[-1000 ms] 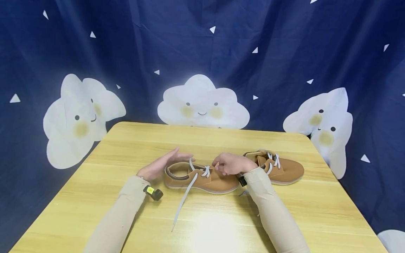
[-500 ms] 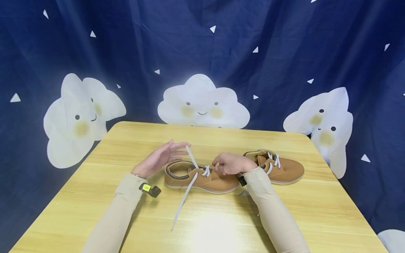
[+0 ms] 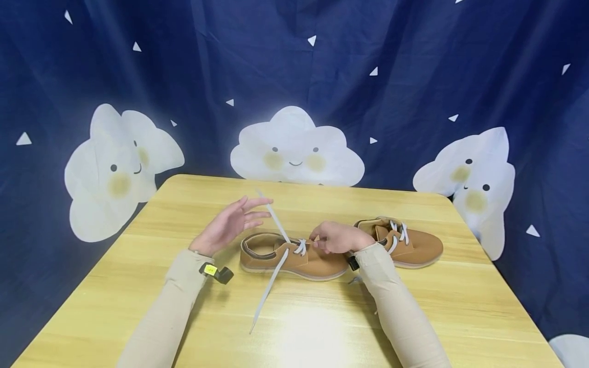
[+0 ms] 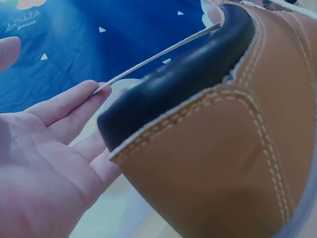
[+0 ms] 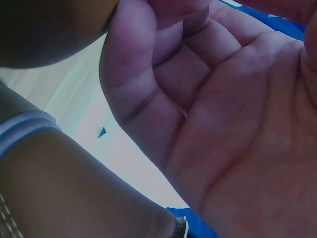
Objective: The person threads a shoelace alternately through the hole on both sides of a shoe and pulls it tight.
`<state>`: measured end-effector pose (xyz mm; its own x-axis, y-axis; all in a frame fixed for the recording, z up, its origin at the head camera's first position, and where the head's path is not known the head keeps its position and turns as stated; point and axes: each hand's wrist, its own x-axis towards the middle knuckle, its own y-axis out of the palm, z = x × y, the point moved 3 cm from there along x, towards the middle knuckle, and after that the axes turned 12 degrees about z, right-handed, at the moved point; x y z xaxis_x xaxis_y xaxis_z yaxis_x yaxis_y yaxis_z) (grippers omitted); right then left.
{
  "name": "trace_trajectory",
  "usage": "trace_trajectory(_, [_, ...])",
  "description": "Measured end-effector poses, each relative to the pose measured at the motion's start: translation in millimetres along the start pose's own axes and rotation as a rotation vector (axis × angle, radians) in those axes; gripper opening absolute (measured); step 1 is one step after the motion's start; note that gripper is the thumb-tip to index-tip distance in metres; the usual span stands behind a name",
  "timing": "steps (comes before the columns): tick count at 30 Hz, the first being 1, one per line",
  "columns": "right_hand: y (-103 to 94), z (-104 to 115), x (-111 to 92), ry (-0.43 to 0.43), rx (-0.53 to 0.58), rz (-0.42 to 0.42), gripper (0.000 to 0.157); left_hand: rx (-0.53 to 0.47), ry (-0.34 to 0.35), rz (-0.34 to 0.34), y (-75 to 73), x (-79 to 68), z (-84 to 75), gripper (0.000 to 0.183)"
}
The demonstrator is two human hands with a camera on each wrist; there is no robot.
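Note:
A tan shoe (image 3: 322,266) lies on its sole, toe to the right, in the middle of the head view. Its pale shoelace (image 3: 277,221) rises taut from the eyelets to my left hand (image 3: 230,222). That hand is held palm inward above the heel, fingers extended; in the left wrist view the lace (image 4: 158,55) reaches the tips of the straight index and middle fingers (image 4: 74,101). My right hand (image 3: 338,237) bends over the front of the shoe, its curled fingers gripping the upper near the lacing. The right fingertips are partly hidden.
A second tan shoe (image 3: 421,248), laces in place, stands right behind my right wrist. The other lace end (image 3: 264,301) hangs over the near side onto the wooden table (image 3: 138,286). A blue curtain (image 3: 294,66) with clouds hangs behind the table.
My left hand has risen and moved slightly left and away, drawing the far lace end up from the shoe. The lace tip now extends past the fingers. My right hand stays put.

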<state>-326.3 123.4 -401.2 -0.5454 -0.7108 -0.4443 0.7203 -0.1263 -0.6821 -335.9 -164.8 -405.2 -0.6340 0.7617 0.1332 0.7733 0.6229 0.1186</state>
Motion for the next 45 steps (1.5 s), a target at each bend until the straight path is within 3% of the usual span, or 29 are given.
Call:
trace_trajectory(6, [-1.7,-0.2,-0.4,-0.035,-0.016,-0.012,0.031,0.027,0.071,0.034,6.0,0.5,-7.1,0.058])
trace_trajectory(8, [-4.7,3.0,-0.7,-0.077,-0.044,-0.086,0.029,0.064,0.095,0.053,10.4,1.5,-10.2,0.057])
trace_trajectory(11, [-11.5,12.7,-1.4,-0.144,-0.042,-0.275,0.026,0.128,0.110,0.069,19.2,4.2,-16.0,0.057])
trace_trajectory(13, [-14.8,22.7,-2.1,-0.184,0.016,-0.394,0.027,0.176,0.114,0.074,26.3,6.5,-20.8,0.056])
trace_trajectory(15, [-15.8,33.4,-2.1,-0.214,0.097,-0.460,0.030,0.228,0.121,0.078,34.3,8.3,-25.8,0.054])
trace_trajectory(19, [-12.7,51.1,1.0,-0.245,0.266,-0.485,0.036,0.332,0.152,0.081,51.3,10.2,-35.2,0.051])
trace_trajectory(24, [-8.9,60.0,4.6,-0.304,0.458,-0.517,0.029,0.406,0.153,0.088,67.3,11.2,-39.6,0.052])
trace_trajectory(27, [-10.3,62.1,3.3,-0.361,0.495,-0.578,0.025,0.404,0.164,0.075,69.3,12.9,-37.6,0.055])
trace_trajectory(29, [-12.2,62.8,0.7,-0.391,0.512,-0.623,0.025,0.438,0.177,0.033,67.4,15.5,-34.7,0.055])
trace_trajectory(32, [-15.0,63.3,-5.7,-0.434,0.543,-0.669,0.026,0.562,0.138,-0.067,62.4,20.1,-26.7,0.050])
trace_trajectory(35, [-16.9,63.3,-12.6,-0.458,0.619,-0.713,0.028,0.750,0.050,-0.131,58.1,23.9,-15.5,0.041])
trace_trajectory(39, [-19.4,63.3,-22.0,-0.487,0.681,-0.778,0.029,0.941,-0.046,-0.103,57.3,26.5,-2.2,0.034])
trace_trajectory(45, [-23.0,62.5,-30.1,-0.510,0.696,-0.816,0.025,1.031,-0.087,-0.034,63.5,29.9,5.6,0.028])
